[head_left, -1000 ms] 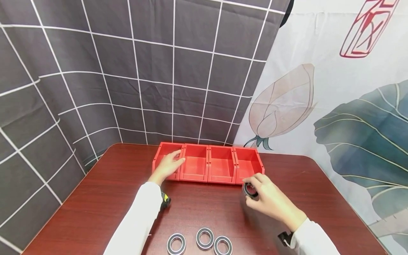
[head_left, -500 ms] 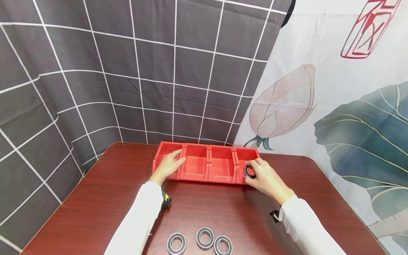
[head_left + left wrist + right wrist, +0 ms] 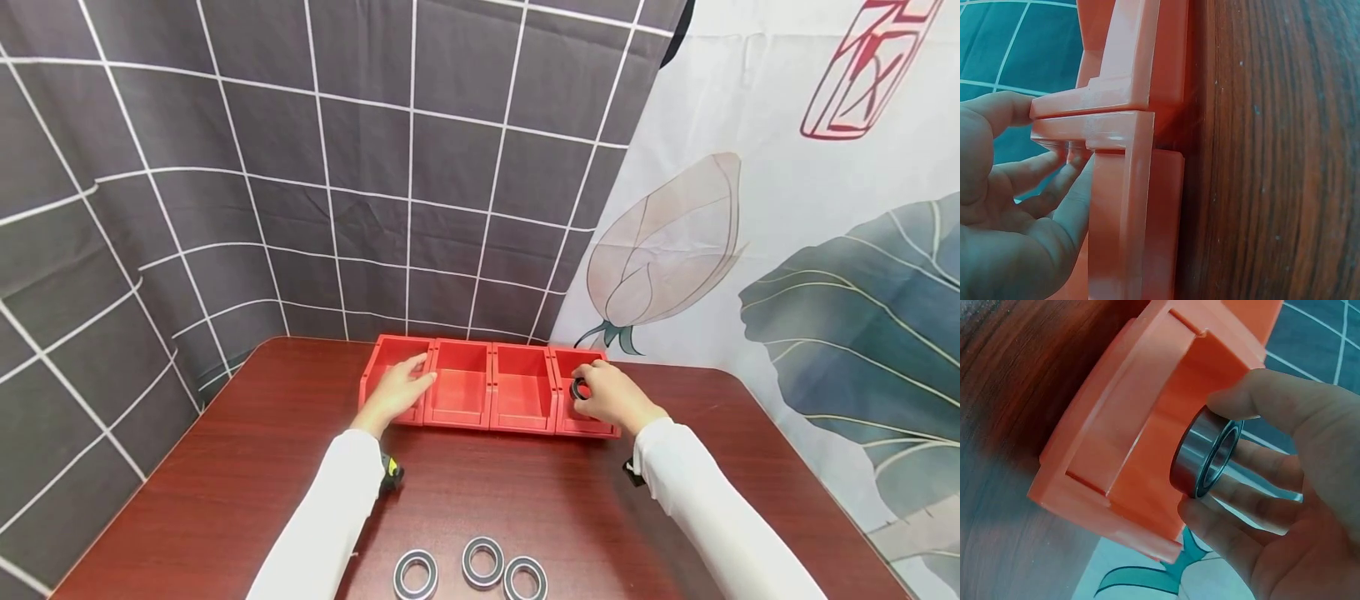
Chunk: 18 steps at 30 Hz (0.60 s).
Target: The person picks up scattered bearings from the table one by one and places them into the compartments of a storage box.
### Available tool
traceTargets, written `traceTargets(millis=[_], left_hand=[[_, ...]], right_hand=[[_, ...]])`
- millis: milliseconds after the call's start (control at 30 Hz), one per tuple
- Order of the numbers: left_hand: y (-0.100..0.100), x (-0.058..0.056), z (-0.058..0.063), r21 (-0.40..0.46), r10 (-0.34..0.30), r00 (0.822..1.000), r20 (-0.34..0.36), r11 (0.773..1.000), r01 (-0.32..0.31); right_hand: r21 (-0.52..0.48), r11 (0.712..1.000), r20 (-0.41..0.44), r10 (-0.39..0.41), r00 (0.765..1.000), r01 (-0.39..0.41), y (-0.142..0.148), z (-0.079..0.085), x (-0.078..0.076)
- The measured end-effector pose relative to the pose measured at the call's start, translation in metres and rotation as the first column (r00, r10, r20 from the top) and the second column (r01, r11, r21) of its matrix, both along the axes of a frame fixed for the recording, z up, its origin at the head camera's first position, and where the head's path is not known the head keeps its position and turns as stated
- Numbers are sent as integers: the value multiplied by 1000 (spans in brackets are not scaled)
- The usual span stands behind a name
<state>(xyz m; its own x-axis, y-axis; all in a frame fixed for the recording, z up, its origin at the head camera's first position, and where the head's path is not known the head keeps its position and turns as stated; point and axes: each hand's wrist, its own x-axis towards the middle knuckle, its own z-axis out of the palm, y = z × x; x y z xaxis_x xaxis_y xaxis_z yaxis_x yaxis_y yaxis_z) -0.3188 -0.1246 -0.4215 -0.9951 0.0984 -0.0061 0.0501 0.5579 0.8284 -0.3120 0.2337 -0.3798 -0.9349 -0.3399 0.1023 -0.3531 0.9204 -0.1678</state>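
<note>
A ball bearing (image 3: 1200, 453), a steel ring with a dark edge, is pinched between the thumb and fingers of my right hand (image 3: 617, 395). It is inside the rightmost red bin (image 3: 1141, 469), and the right wrist view shows it above the bin's floor. At the other end of the row, my left hand (image 3: 397, 390) grips the adjoining walls of the two leftmost bins (image 3: 1091, 119), thumb on one side and fingers on the other. Three more bearings (image 3: 415, 560) lie flat near the table's front, two of them close together on the right.
Several red bins (image 3: 459, 417) stand side by side at the back of the dark red wooden table (image 3: 480, 483). Behind them hangs a grey gridded cloth (image 3: 360, 208), with a white floral-printed cloth (image 3: 690, 108) to the right.
My right hand has carried the bearing forward from in front of the rightmost bin to inside it. The left hand and the three bearings on the table have stayed put.
</note>
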Motion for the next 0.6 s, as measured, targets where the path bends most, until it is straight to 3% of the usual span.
traceTargets(millis=[267,600], left_hand=[[0,0,0,10,-4,1000,-8,1000,4],[-1,-1,-1,22,2,1000,2,1000,-2]], right_hand=[[49,999,76,-15,997,12,-8,-6,-17],[95,995,110,-5,994,-6,-12,-17,-32]])
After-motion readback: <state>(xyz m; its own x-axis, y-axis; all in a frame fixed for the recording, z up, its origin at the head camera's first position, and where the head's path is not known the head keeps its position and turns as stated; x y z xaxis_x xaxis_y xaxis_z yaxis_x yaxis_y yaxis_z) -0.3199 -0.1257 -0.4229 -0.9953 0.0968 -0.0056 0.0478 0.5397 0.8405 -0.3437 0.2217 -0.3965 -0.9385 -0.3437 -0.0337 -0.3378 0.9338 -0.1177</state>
